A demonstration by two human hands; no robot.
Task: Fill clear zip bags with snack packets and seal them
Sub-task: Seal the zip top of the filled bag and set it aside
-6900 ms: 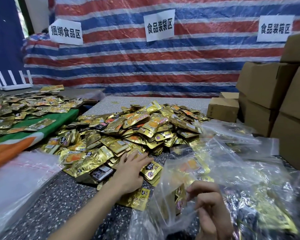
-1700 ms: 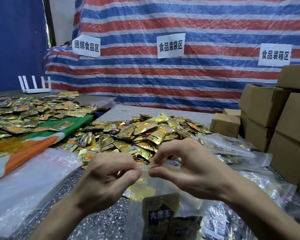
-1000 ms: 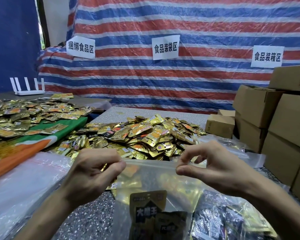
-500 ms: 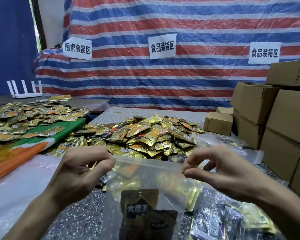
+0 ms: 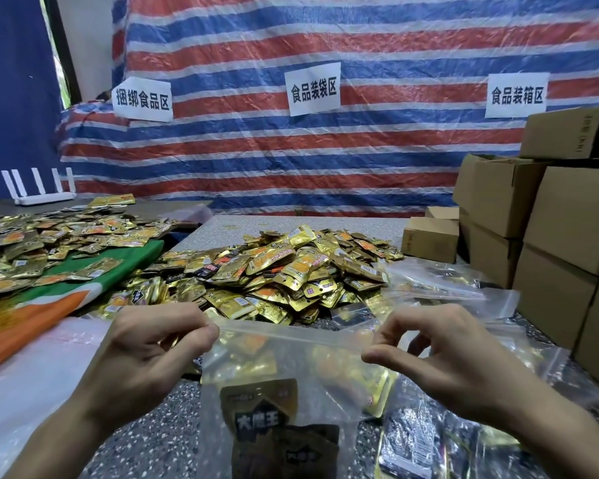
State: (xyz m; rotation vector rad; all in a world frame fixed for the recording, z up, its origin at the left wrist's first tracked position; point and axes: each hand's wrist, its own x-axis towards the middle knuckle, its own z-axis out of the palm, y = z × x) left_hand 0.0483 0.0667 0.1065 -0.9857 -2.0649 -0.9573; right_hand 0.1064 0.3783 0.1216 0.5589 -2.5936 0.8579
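Observation:
I hold a clear zip bag [image 5: 291, 368] up in front of me above the speckled table. My left hand [image 5: 153, 350] pinches the left end of its zip strip and my right hand [image 5: 440, 350] pinches the right end, so the strip is stretched flat between them. Gold and dark snack packets [image 5: 260, 409] hang in the lower part of the bag. Behind it lies a big heap of loose gold snack packets [image 5: 284, 267].
Filled clear bags [image 5: 429, 281] lie at the right, more at bottom right. Stacked cardboard boxes [image 5: 550, 236] line the right edge. At the left are a green-orange cloth [image 5: 66, 292] with more packets, a clear plastic sheet [image 5: 25, 375], and a white router [image 5: 38, 188].
Earlier my left hand reached into the heap while my right held the bag. Since then both hands pinched the zip strip at its middle and slid apart to its ends.

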